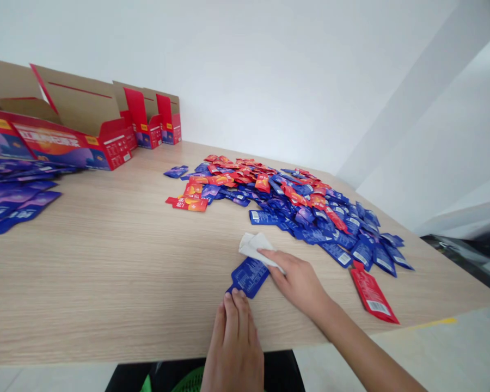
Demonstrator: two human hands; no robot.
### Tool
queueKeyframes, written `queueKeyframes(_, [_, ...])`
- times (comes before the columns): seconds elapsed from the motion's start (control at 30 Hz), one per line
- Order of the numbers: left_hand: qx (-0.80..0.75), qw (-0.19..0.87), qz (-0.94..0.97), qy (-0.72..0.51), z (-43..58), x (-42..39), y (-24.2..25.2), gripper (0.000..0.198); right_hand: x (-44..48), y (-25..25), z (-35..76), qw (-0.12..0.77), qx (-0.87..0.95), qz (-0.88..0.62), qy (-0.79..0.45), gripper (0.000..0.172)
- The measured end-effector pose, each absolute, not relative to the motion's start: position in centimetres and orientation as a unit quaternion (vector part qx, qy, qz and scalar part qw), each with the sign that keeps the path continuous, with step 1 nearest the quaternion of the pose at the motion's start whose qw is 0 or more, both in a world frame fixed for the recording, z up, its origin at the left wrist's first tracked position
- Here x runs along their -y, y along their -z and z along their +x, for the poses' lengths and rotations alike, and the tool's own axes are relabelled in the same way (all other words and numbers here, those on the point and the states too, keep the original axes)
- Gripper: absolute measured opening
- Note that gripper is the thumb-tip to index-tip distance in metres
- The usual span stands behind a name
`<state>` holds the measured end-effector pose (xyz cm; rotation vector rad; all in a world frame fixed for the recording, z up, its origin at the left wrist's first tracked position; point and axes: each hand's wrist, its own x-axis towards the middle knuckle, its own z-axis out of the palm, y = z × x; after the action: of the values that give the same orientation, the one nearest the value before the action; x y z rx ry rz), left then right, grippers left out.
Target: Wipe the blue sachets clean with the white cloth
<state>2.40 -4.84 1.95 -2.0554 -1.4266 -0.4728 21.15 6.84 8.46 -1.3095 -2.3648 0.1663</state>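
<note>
Hands were both at one flat, blue plastic pouch with white print and a narrow neck (pixel 249 277), lying on the light wood-grain table (pixel 126 261) near its front edge. Left hand (pixel 236 340): fingers extended and together, tips down at the pouch's neck, not clenched. Right hand (pixel 296 275): grasping a folded white cloth or tissue (pixel 255 246), thumb under, fingers over. Cloth overlapped the pouch's far right end; contact pressure, couldn't tell.

Right of the right hand, well apart from it: single red plastic pouch with a white barcode label (pixel 374 296), flat, neck pointing away from the front edge. Beyond the hands, wide loose heap of blue and red-orange plastic pouches (pixel 306 218), overlapping at all angles. Red-orange mostly on the far side and top, blue mostly near and right. Small red-orange pouch with white lettering (pixel 191 204) lay at the heap's left end.

Far left: overlapping stack of blue-purple pouches (pixel 18 198), cut by the frame edge. Behind it, row of red-and-blue printed cardboard boxes (pixel 69 144), flaps up, brown inside. White wall (pixel 261 76) behind. Below the front edge, part of a green mesh item (pixel 190 380).
</note>
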Motion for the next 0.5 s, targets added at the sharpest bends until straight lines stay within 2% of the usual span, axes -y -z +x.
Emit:
queueKeyframes(0.2, [0.557,0.286,-0.761,0.171,2.8,5.1,-1.8,0.050,-7.7,-8.8,23.2,0.245,0.796,-0.553,-0.030,0.038])
queueKeyframes(0.33, [0.551,0.285,-0.763,0.178,2.9,5.1,-2.0,0.050,-4.2,-9.3,20.5,0.298,0.835,-0.457,-0.072,0.039])
queueKeyframes(0.43, [0.539,0.277,-0.774,0.182,2.7,5.2,-2.1,0.048,-2.4,-9.4,18.3,0.235,0.905,-0.346,-0.080,0.043])
queueKeyframes(0.5, [0.540,0.277,-0.775,0.177,2.6,5.1,-2.1,0.048,-2.5,-9.2,17.8,0.197,0.921,-0.327,-0.076,0.042])
